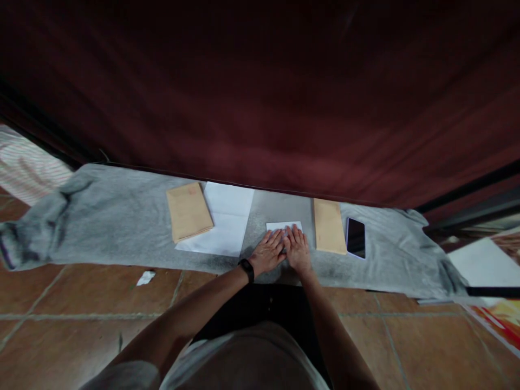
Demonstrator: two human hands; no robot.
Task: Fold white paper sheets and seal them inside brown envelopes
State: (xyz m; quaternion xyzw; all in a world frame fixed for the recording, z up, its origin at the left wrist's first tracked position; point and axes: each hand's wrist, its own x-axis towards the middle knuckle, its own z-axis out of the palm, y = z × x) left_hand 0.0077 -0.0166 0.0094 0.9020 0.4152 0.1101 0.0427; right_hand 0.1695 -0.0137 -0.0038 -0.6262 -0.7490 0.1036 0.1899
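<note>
Both my hands press flat on a small folded white paper [284, 226] lying on a grey cloth [122, 227] spread over the floor. My left hand [268, 252], with a black band on its wrist, lies with fingers stretched out over the paper's near left part. My right hand [298, 249] lies beside it, touching it, fingers flat on the paper's near right part. Neither hand holds anything.
A stack of brown envelopes [188, 210] rests on white sheets [227, 219] to the left. Another brown envelope [328, 225] and a black phone [355, 237] lie to the right. A dark red curtain [260, 97] hangs behind. A paper scrap [145, 278] lies on the tiled floor.
</note>
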